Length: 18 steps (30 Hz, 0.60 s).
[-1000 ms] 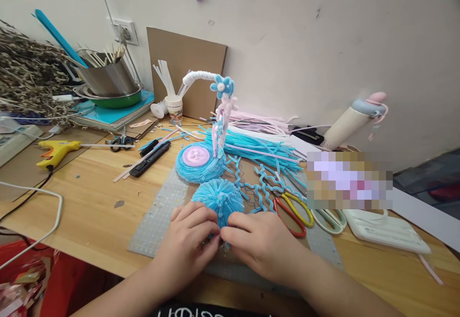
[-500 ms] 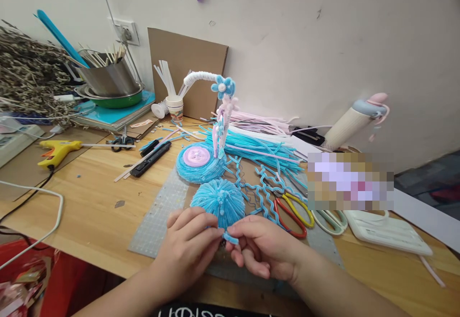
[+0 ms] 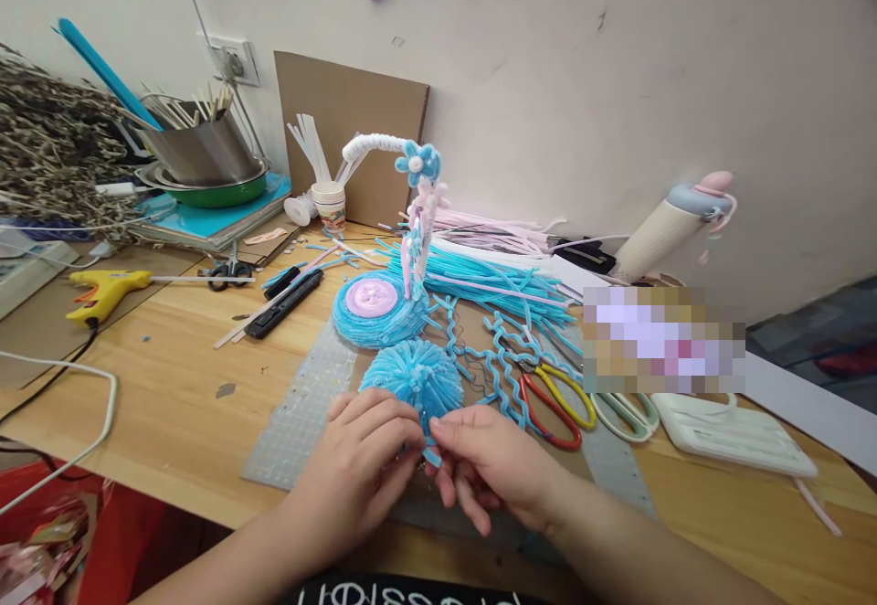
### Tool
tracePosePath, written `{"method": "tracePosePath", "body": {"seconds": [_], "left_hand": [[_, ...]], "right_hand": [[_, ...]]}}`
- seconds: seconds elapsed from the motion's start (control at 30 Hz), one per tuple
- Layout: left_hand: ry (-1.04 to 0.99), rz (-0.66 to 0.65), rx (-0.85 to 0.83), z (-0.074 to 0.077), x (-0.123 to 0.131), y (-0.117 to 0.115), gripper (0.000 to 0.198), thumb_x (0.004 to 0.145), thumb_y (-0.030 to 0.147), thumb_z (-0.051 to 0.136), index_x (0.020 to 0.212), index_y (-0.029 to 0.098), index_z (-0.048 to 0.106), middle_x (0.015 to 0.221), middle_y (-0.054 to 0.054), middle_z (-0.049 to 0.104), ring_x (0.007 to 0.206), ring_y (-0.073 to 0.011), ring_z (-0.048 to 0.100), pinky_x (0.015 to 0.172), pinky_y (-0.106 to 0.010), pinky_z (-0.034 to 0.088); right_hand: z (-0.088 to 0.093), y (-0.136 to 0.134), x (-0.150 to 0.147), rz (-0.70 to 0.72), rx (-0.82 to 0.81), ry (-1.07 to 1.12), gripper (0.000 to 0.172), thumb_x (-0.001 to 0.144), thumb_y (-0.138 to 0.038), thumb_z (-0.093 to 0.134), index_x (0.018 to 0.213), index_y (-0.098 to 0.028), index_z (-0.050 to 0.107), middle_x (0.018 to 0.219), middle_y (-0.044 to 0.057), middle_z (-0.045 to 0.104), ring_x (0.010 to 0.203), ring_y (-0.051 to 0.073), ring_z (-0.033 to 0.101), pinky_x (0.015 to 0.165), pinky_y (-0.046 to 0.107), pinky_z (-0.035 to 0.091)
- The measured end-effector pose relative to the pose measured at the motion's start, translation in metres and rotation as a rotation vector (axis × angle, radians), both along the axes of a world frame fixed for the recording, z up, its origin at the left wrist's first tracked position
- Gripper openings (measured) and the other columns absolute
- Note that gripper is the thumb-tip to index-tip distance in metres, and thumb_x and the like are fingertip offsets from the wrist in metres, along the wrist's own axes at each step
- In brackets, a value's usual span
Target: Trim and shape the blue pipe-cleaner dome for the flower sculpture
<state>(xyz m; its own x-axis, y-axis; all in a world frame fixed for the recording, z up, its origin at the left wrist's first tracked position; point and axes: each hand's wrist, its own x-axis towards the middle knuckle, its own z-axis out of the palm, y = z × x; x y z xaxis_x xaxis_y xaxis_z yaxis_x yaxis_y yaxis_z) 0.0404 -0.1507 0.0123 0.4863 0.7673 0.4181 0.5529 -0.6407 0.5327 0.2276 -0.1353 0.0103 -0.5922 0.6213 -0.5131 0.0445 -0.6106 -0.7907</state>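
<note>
Head view: right hand [image 3: 483,459] pinches a short blue strip [image 3: 431,456] just nearside of the blue dome [image 3: 411,375]; left hand [image 3: 370,454] curls beside it, fingertips hidden, can't tell if they grip. Hands sit close together, likely to steady so small a piece. Beyond the dome, to the left, a paper cup [image 3: 331,207] holds white sticks [image 3: 311,148], probably upright for easy reach; farther left, a metal pot [image 3: 202,153] holds thin sticks [image 3: 220,104].

The right hand [image 3: 494,459] pinches a blue strip [image 3: 431,456], the left hand [image 3: 366,448] seemingly too.
</note>
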Motion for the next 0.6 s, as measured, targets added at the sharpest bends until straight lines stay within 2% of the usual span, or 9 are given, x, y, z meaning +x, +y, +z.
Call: {"method": "tracePosePath", "body": {"seconds": [0.1,0.17,0.27,0.33,0.47,0.53,0.6], "left_hand": [[-0.055,0.075,-0.064,-0.001,0.000,0.003,0.011,0.084,0.011,0.054,0.081,0.021,0.055,0.081,0.003,0.064,0.081,-0.0156,0.056,0.073,-0.032,0.034],[-0.085,0.122,-0.101,-0.002,0.000,0.005,0.009,0.083,0.013,0.057,0.081,0.021,0.056,0.077,0.003,0.063,0.078,-0.0153,0.057,0.072,-0.032,0.036],[-0.093,0.077,-0.128,-0.002,0.001,0.006,0.009,0.085,0.015,0.056,0.082,0.023,0.058,0.079,0.004,0.066,0.079,-0.0149,0.058,0.072,-0.032,0.037],[-0.088,0.013,-0.136,-0.001,0.002,0.005,0.015,0.088,0.012,0.050,0.087,0.023,0.059,0.084,0.003,0.067,0.082,-0.0149,0.058,0.073,-0.033,0.037],[-0.056,-0.031,-0.144,0.001,0.002,0.002,0.021,0.084,0.008,0.051,0.095,0.023,0.059,0.092,0.001,0.068,0.089,-0.0170,0.058,0.076,-0.035,0.038],[-0.043,-0.014,-0.117,0.001,0.002,0.002,0.016,0.084,0.010,0.053,0.091,0.023,0.061,0.089,0.001,0.068,0.086,-0.0172,0.058,0.072,-0.034,0.037],[-0.040,0.000,-0.087,-0.001,0.002,0.002,0.014,0.087,0.012,0.052,0.088,0.023,0.062,0.085,0.001,0.069,0.082,-0.0168,0.059,0.070,-0.033,0.036]], "right_hand": [[0.004,-0.006,-0.001,0.061,0.155,-0.198,0.041,0.086,-0.053,0.043,0.067,-0.017,0.051,0.050,-0.004,0.054,0.028,0.005,0.042,0.031,0.018,0.022],[0.010,-0.012,-0.002,0.119,0.451,-0.387,0.034,0.090,-0.042,0.041,0.068,-0.018,0.051,0.056,-0.004,0.055,0.037,0.006,0.046,0.040,0.020,0.029],[0.016,-0.021,-0.003,0.199,1.031,-0.635,0.027,0.092,-0.027,0.041,0.069,-0.018,0.053,0.067,0.000,0.062,0.058,0.012,0.055,0.052,0.025,0.029],[0.016,-0.024,-0.002,0.223,1.251,-0.740,0.025,0.092,-0.024,0.041,0.072,-0.019,0.054,0.068,0.001,0.064,0.061,0.014,0.057,0.053,0.028,0.026],[0.011,-0.023,0.001,0.149,1.418,-0.844,0.029,0.095,-0.032,0.041,0.074,-0.019,0.055,0.065,0.001,0.063,0.056,0.014,0.056,0.053,0.030,0.023],[0.011,-0.021,0.002,0.062,1.365,-0.840,0.028,0.092,-0.037,0.047,0.073,-0.019,0.054,0.065,0.000,0.062,0.055,0.013,0.053,0.053,0.028,0.025],[0.012,-0.020,0.002,0.004,1.246,-0.752,0.020,0.090,-0.036,0.052,0.078,-0.019,0.055,0.069,-0.001,0.062,0.059,0.012,0.054,0.054,0.025,0.030]]}}
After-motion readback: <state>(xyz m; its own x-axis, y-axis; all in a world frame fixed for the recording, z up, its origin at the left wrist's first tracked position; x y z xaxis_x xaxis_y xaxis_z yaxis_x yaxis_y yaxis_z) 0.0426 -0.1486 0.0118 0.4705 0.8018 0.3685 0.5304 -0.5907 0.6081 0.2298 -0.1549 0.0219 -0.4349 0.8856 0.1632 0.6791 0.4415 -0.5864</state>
